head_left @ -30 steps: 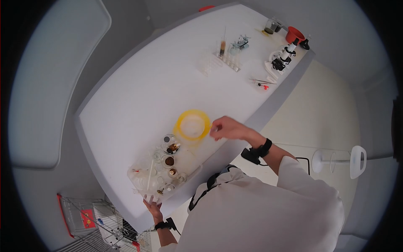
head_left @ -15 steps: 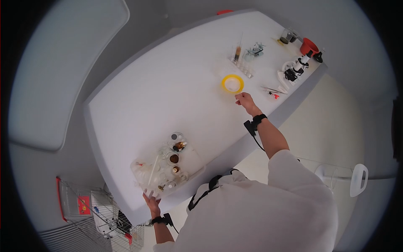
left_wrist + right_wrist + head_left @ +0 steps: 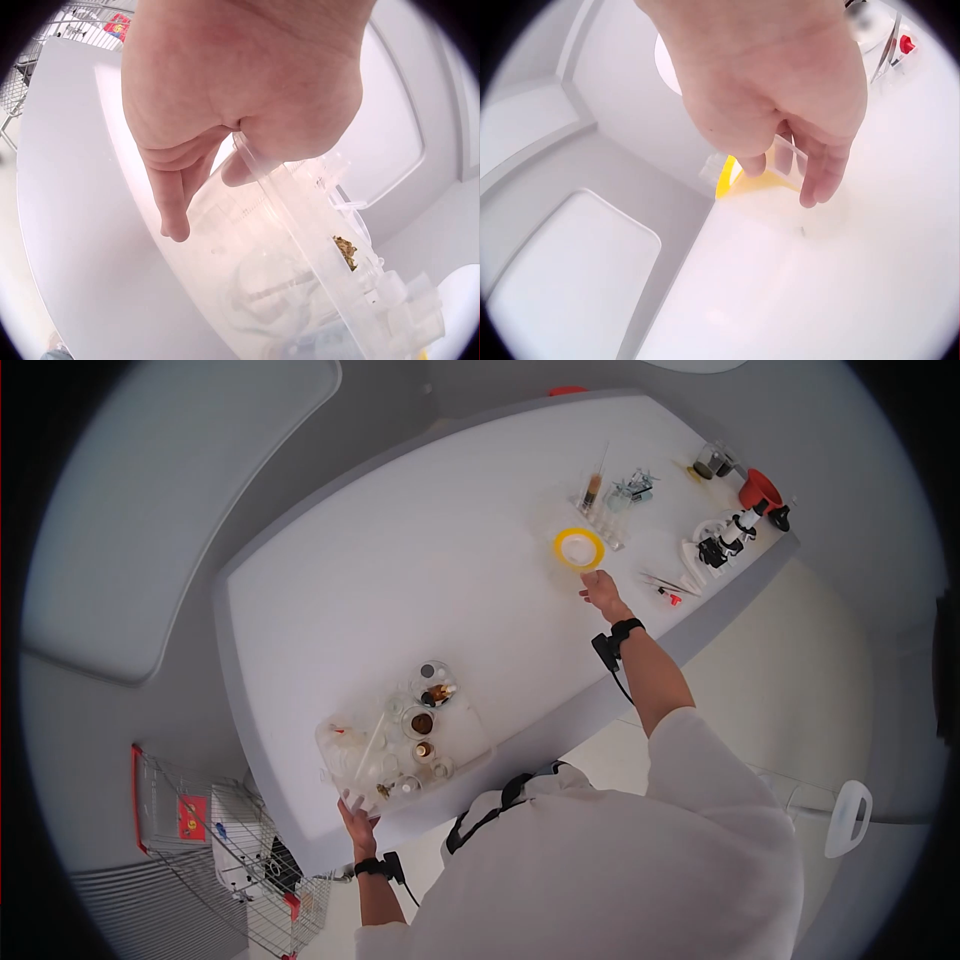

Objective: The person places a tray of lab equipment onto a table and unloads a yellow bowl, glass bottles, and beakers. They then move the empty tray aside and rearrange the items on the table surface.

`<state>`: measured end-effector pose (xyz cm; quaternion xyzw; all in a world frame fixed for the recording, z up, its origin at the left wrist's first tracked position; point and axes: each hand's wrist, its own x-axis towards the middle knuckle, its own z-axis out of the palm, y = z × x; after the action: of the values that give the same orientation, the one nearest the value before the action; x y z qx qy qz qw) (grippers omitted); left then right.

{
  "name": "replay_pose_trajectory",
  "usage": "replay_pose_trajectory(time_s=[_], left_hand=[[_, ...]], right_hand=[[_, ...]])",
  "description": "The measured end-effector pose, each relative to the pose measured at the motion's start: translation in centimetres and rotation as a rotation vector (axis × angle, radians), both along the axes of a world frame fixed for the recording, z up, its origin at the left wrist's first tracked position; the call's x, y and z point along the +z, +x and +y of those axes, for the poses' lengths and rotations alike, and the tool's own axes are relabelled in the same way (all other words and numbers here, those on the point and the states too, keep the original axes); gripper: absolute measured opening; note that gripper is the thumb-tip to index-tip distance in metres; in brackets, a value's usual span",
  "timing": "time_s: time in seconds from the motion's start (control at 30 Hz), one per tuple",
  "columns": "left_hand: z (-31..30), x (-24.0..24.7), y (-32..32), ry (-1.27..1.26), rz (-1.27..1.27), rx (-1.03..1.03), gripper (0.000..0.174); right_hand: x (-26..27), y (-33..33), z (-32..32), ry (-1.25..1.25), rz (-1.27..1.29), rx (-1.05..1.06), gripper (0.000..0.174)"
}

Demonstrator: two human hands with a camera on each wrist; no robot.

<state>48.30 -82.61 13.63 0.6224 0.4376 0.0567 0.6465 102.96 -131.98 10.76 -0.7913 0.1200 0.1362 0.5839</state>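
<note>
Over the table's right part, my right hand [image 3: 603,595] grips the handle of a clear plastic jug with a yellow rim [image 3: 559,554]. In the right wrist view, the thumb and fingers wrap the jug's handle [image 3: 796,159], and the jug is close to the white tabletop. At the table's near left, my left hand [image 3: 356,828] pinches the wall of a translucent plastic bin [image 3: 296,232], thumb inside and fingers outside. Brown bottles [image 3: 424,750], a clear round dish with dark contents [image 3: 420,723] and other small clear vessels crowd this bin.
Just beyond the jug stands a test tube rack [image 3: 610,538]. To its right are tweezers [image 3: 668,584], a microscope [image 3: 720,547], a red pot [image 3: 758,490] and glass beakers [image 3: 708,460]. A wire cart [image 3: 230,850] stands left of the table.
My right hand has carried the jug away from the bin, across the table to the test tube rack. The left hand has kept its hold on the bin.
</note>
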Motion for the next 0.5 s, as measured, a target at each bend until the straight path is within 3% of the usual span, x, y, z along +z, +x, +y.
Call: replay_pose_trajectory(time_s=[0.2,0.27,0.43,0.5], left_hand=[[0.1,0.3,0.2,-0.038,0.047,0.018,0.069],[0.0,0.3,0.3,-0.034,0.033,0.028,0.069],[-0.1,0.3,0.4,-0.029,0.043,0.043,0.07],[-0.1,0.3,0.4,-0.01,0.056,0.029,0.07]], right_hand=[[-4.5,4.6,-2.6,-0.236,-0.054,-0.068,0.038],[-9.8,7.5,-4.6,-0.542,-0.205,-0.077,0.041],[-2.7,5.1,-4.2,-0.705,-0.303,-0.116,0.041],[-1.6,5.4,-4.3,-0.66,-0.174,-0.089,0.043]])
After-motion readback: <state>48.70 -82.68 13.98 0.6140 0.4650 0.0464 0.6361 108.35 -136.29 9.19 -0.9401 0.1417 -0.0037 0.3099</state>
